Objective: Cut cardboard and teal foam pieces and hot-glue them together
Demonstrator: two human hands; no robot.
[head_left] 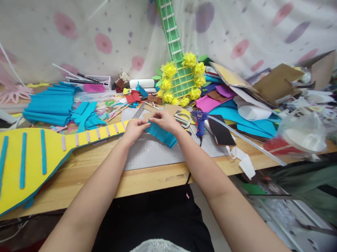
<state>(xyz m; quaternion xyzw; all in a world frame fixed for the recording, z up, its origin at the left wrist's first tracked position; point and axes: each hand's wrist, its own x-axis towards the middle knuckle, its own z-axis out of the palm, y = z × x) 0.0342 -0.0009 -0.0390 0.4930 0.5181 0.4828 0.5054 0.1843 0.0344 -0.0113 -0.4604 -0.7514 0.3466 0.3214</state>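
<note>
Above a grey cutting mat (144,155), a strip of blue crepe paper (162,135) is pinched at its upper left edge between both my hands. The fingertips of my left hand (136,129) close on that corner. Beside them, my right hand (165,121) has thumb and fingers pressed together on the same edge, and the rest of the strip hangs down to the right under my right wrist. To the left lies a yellow paddle-shaped piece (32,160) with blue and pale strips across it, its narrow neck reaching close to my left hand.
A green guitar-shaped piece (185,80) with yellow flowers leans at the back. Right of my hands are a blue glue gun (200,123), a phone (221,130) and scissors (184,120). Folded blue crepe paper (49,104) lies left; cardboard (278,83) is piled right.
</note>
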